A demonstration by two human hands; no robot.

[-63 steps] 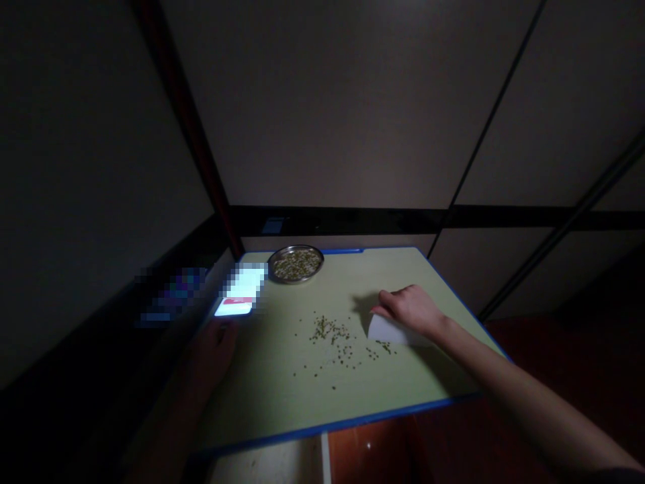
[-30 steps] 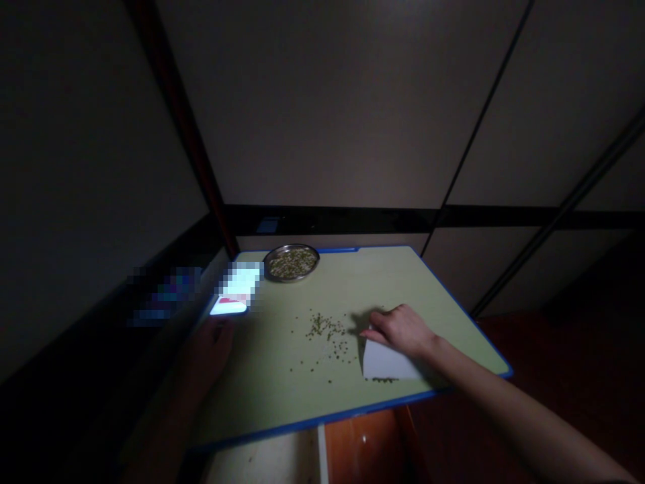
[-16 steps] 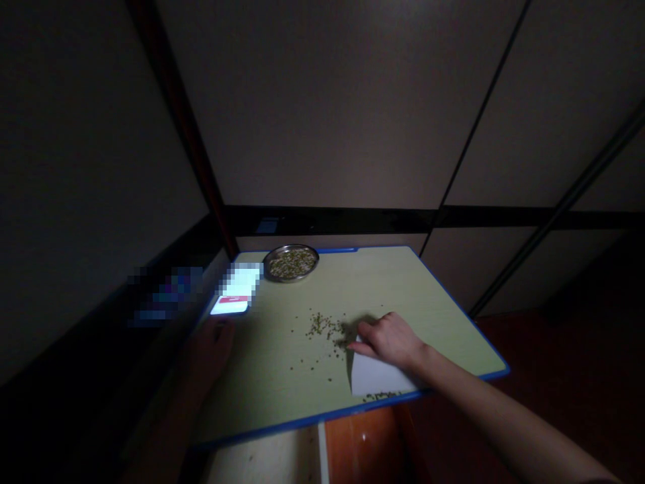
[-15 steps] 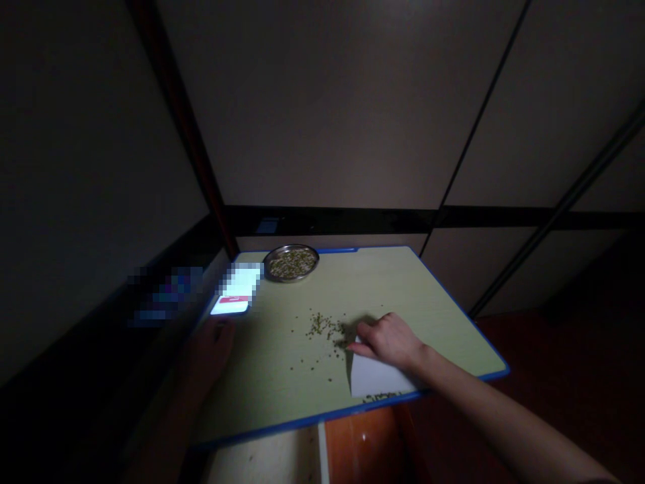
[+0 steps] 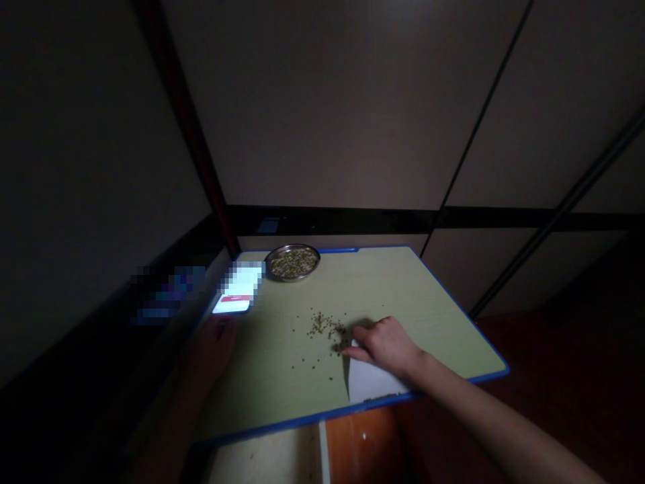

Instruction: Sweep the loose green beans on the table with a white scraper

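Note:
My right hand [image 5: 388, 343] is closed on a white sheet of paper or thin card [image 5: 370, 380], thumb on the near side. The sheet stands tilted on the table, its lower edge near the front rim. Small greenish beans or seeds [image 5: 320, 324] lie scattered just left of this hand. More of them form a dark line [image 5: 383, 396] along the sheet's lower edge. In deep shadow at the table's left side, my left hand [image 5: 216, 343] rests with fingers loosely bent and a gap beside the thumb. Nothing shows in it.
A round metal dish [image 5: 292, 262] with similar greenish seeds stands at the back left. Beside it lies a lit phone [image 5: 234, 302], partly blurred out. The pale green table [image 5: 398, 275] has a blue rim. Below the front edge are an orange surface [image 5: 363, 444] and a pale board [image 5: 272, 460].
The sheet's lower edge has moved slightly toward the front rim, over or against the line of seeds there. My right hand has shifted a little left and nearer. My left hand stays put.

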